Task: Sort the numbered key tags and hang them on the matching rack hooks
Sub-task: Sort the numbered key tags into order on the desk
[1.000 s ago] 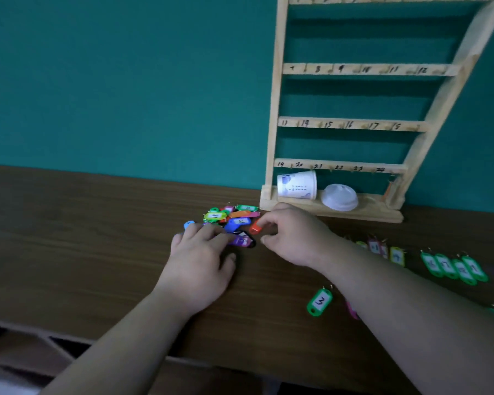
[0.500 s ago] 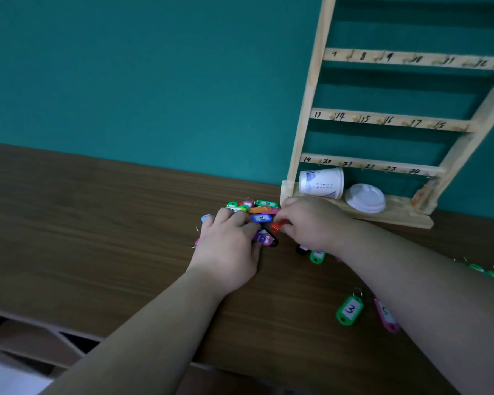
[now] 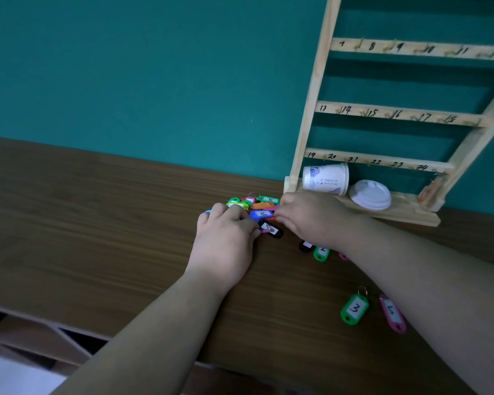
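Since a second ago our left hand (image 3: 226,246) has crept forward onto the pile of key tags (image 3: 264,203), while our right hand (image 3: 311,218) has stayed at the pile's edge nearest the wooden rack (image 3: 308,118). The left grip is narrow, fingers bent down over the tags and thumb beside a black tag (image 3: 275,232). We cannot tell whether it holds one. Our right grip is narrow too, curled in to pinch a red tag (image 3: 271,218) next to the blue tag (image 3: 261,214) marked 22.

On the rack's base ledge a white paper cup (image 3: 324,179) lies on its side, mouth turned toward a white lid (image 3: 370,194) resting just beside it. We cannot see inside the cup. The rack's rails carry hooks with handwritten numbers, the lowest rail reading 19 to 24.

The pile sits on the counter (image 3: 97,223) just in front of the rack's left post. Further out from the rack, partly under our right forearm, lie a second black tag (image 3: 306,246) and a half-hidden green tag (image 3: 321,252). Further still lie a green tag marked 3 (image 3: 354,308) and a pink tag (image 3: 392,313), side by side. Behind the rack stands a teal wall (image 3: 154,81). The counter is dark wood grain, with open shelving (image 3: 40,332) below its front edge.
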